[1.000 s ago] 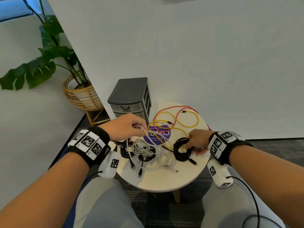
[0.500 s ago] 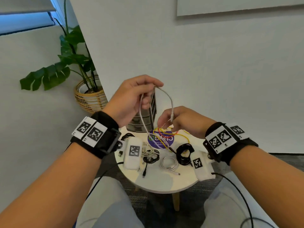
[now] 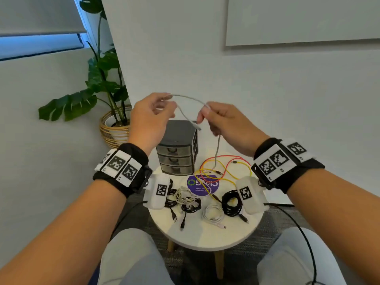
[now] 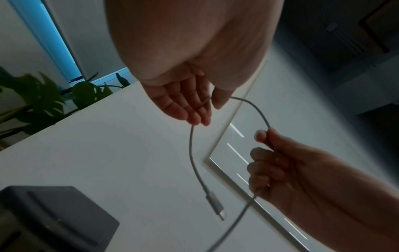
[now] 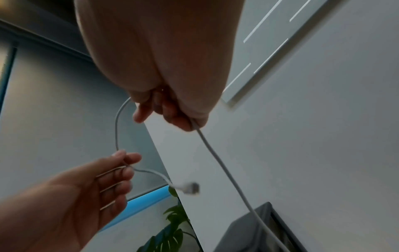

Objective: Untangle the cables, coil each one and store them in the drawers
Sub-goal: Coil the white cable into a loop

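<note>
A thin white cable [image 3: 189, 98] arcs in the air between both hands, above the small round table [image 3: 205, 237]. My left hand [image 3: 167, 99] pinches it close to one end, and the plug [image 3: 196, 126] dangles below. My right hand [image 3: 205, 112] grips the cable further along with curled fingers. From there the cable hangs down into tangled red and yellow cables [image 3: 224, 169] on the table. In the left wrist view the left thumb presses the cable [image 4: 192, 153] against the fingers [image 4: 194, 110]. The grey three-drawer unit [image 3: 176, 153] stands shut at the table's back.
On the table lie coiled cables: a black one [image 3: 231, 204] on the right, a white one [image 3: 212, 214] in the middle, black and white ones [image 3: 186, 200] on the left, plus a purple sticker [image 3: 202, 185]. A potted plant [image 3: 115, 128] stands behind on the left. A wall is close behind.
The right hand left the black coil on the table and took hold of the white cable. Both hands rose well above the table and moved apart along the cable.
</note>
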The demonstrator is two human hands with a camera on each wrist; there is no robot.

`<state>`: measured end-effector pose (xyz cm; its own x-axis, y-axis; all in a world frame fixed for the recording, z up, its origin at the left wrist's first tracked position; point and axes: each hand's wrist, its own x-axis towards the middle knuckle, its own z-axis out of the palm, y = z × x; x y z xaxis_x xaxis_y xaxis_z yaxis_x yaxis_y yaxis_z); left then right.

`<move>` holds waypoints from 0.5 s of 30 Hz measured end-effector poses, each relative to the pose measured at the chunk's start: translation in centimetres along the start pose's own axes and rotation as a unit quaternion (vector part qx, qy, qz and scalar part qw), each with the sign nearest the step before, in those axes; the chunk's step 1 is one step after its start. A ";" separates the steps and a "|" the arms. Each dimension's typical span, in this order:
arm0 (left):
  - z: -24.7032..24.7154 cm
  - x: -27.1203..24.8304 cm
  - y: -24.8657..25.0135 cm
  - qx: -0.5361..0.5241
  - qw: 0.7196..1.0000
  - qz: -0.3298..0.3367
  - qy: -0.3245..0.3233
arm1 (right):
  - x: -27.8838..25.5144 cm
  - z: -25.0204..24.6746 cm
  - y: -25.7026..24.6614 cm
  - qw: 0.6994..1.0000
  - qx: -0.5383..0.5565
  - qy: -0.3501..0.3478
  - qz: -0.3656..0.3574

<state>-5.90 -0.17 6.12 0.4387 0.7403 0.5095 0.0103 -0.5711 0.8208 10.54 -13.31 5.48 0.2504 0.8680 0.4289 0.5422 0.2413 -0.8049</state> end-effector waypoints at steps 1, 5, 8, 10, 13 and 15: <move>-0.2 -0.2 -0.2 0.007 1.000 -0.004 0.005 | 0.7 -0.2 -0.7 0.999 -0.014 0.035 -0.017; -0.4 -0.8 -0.9 0.016 1.000 0.010 0.010 | 2.8 0.0 -2.3 0.984 -0.088 0.129 -0.083; -0.2 -1.3 -1.2 0.006 1.000 0.002 -0.012 | 3.4 0.5 -1.9 0.974 -0.117 0.161 -0.110; -0.1 -1.5 -1.5 -0.051 0.997 -0.021 -0.051 | 3.5 0.7 -0.8 0.970 -0.118 0.179 -0.113; 0.0 -1.8 -1.5 -0.289 0.944 -0.083 -0.139 | 3.2 0.7 1.3 0.967 -0.124 0.202 -0.094; 0.3 -1.9 -1.1 -0.380 0.901 -0.117 -0.175 | 3.0 0.6 3.0 0.966 -0.131 0.212 -0.065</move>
<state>-6.53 -1.04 4.13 0.7619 0.5766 0.2952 -0.4197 0.0923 0.9030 12.43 -9.74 4.12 0.4432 0.5682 0.6934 0.7612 0.1700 -0.6258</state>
